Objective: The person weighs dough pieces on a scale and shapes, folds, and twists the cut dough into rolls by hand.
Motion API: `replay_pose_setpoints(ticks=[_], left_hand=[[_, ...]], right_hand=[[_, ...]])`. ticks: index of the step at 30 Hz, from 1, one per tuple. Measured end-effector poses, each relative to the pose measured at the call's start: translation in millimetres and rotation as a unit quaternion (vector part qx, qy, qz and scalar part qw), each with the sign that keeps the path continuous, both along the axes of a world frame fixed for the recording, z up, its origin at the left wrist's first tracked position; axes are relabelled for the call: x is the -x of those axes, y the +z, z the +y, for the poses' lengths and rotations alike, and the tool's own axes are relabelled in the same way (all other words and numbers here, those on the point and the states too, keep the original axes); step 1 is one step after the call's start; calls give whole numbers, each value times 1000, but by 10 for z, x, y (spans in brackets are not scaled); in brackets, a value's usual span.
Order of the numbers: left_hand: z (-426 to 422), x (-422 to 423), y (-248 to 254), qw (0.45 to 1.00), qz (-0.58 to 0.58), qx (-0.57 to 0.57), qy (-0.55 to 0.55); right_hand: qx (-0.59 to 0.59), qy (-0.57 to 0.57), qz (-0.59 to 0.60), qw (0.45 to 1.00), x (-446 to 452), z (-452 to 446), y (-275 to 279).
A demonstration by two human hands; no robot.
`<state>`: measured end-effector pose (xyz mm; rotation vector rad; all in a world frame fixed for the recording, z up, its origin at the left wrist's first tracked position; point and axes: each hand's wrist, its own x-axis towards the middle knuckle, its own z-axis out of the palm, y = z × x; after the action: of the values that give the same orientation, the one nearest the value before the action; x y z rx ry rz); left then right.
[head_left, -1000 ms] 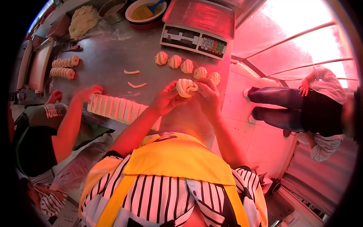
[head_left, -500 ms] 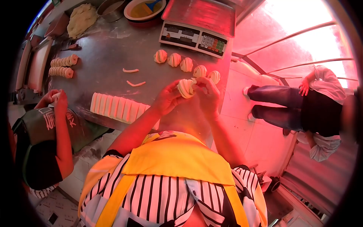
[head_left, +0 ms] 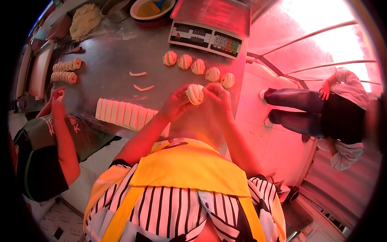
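A twisted dough bun [head_left: 195, 94] with spiral ridges is held above the near right part of the metal table. My left hand [head_left: 175, 104] grips it from the left, fingers curled round its side. On the other side, my right hand [head_left: 218, 97] pinches the bun's edge with thumb and fingertips; whatever lies between those fingertips is hidden. Beyond my hands, a slanting row of several similar dough buns [head_left: 198, 66] rests on the table. To the left of my left forearm lies a row of cut dough strips [head_left: 127, 114], side by side.
A digital scale [head_left: 205, 38] stands at the back. Two thin dough pieces [head_left: 138, 74] lie mid-table. Twisted dough rows [head_left: 67, 64], a dough lump [head_left: 85, 21] and a bowl with a brush [head_left: 141, 15] are further off. One person [head_left: 52, 141] works at left; another [head_left: 322, 109] stands at right.
The bun has turned slightly in my hands, and the small end sticking up at its top right no longer shows. The hands of the person at left have shifted left and up.
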<state>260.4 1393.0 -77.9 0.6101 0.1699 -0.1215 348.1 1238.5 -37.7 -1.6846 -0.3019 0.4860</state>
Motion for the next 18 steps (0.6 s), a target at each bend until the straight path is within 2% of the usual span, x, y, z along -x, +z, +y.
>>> replay_pose_setpoints(ticks=[2, 5, 8, 11, 14, 17, 18], left_hand=[[38, -11, -10, 1000, -5, -16, -11], [61, -4, -27, 999, -11, -34, -35], [39, 37, -182, 994, 33, -82, -64], [-7, 54, -291, 976, 10, -184, -119], [-55, 13, -449, 968, 66, -191, -146], [-116, -24, -657, 963, 144, -215, -76], [-94, -25, -712, 951, 173, -240, -92]], right_hand=[[4, 1, 96, 995, -21, -5, -14], [-73, -3, 260, 963, -95, -24, -49], [-68, 86, 414, 903, -194, -143, -245], [-47, 131, 457, 879, -196, -221, -407], [3, 78, 423, 903, -152, -234, -765], [148, 10, 287, 947, -86, -142, -903], [84, -9, 316, 945, -80, -158, -915]])
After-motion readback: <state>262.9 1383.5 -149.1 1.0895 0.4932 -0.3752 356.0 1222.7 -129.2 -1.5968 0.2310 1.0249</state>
